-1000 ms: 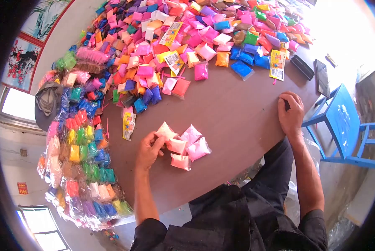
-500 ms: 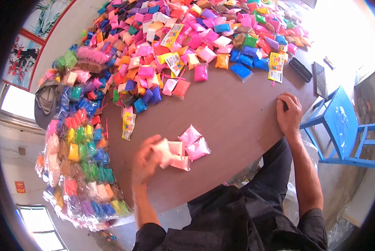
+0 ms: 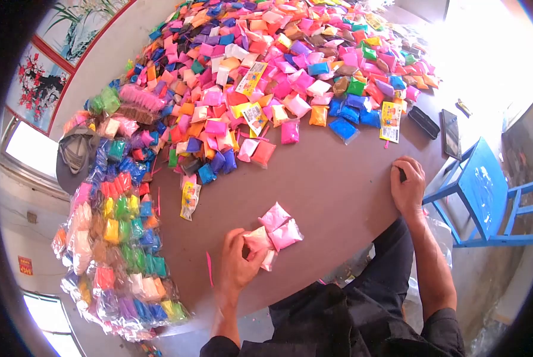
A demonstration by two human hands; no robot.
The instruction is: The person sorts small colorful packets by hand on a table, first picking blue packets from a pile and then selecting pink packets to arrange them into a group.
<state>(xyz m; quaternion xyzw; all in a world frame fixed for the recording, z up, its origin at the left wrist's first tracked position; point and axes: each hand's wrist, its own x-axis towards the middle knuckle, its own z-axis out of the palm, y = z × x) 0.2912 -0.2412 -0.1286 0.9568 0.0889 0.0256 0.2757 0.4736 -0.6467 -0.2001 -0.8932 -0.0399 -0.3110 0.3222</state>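
Note:
My left hand (image 3: 240,260) pinches the edge of a pale peach packet (image 3: 257,239) between thumb and fingers, low over the table. Beneath it, partly covered, shows another pale pink packet (image 3: 269,260). Two pink packets, one farther away (image 3: 274,216) and one nearer (image 3: 286,234), touch each other just right of the held one. All are small clear-plastic pouches with soft-looking coloured filling. My right hand (image 3: 408,185) rests on the table's right side, its fingers curled in; nothing shows in them.
A large heap of multicoloured packets (image 3: 260,77) covers the far table (image 3: 338,178). Bagged packets (image 3: 124,238) line the left edge. A yellow printed packet (image 3: 189,199) and a pink strip (image 3: 209,268) lie nearby. A black case (image 3: 424,122), a phone-like slab (image 3: 451,134) and a blue stool (image 3: 477,190) are at right.
My left hand has moved right and closed on the peach packet. The salmon packets seen beside it before are now mostly hidden. My right hand stays resting; the whole view has shifted slightly.

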